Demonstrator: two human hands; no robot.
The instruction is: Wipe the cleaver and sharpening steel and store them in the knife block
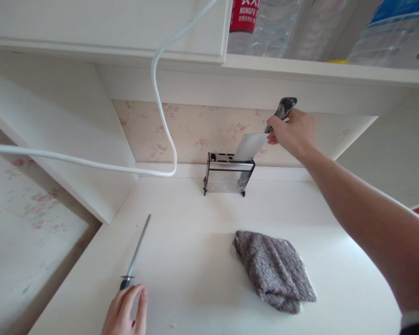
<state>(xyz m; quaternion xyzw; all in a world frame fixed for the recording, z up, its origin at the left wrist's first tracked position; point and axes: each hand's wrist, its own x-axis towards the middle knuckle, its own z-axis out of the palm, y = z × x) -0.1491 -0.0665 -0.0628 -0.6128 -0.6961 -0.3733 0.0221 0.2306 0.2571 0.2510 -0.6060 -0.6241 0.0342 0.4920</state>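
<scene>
My right hand (293, 132) is closed on the black handle of a cleaver (251, 145), near where the handle meets the blade. The wide blade tilts down to the left, its lower end in the top of a small knife rack (226, 177) with black edges and clear sides. My left hand (125, 311), cut off by the bottom edge, has loosely bent fingers with a gap beside the thumb. It is over the dark handle of a sharpening steel (138, 249), whose rod lies on the white counter (181, 260). Most of that handle is hidden under the fingers.
A folded grey-brown cloth (274, 272) lies on the counter at right of centre. A white cable (164, 116) hangs across the upper left. Overhead, a shelf (317, 70) carries plastic bottles (275, 28). A white side panel (63, 130) bounds the left.
</scene>
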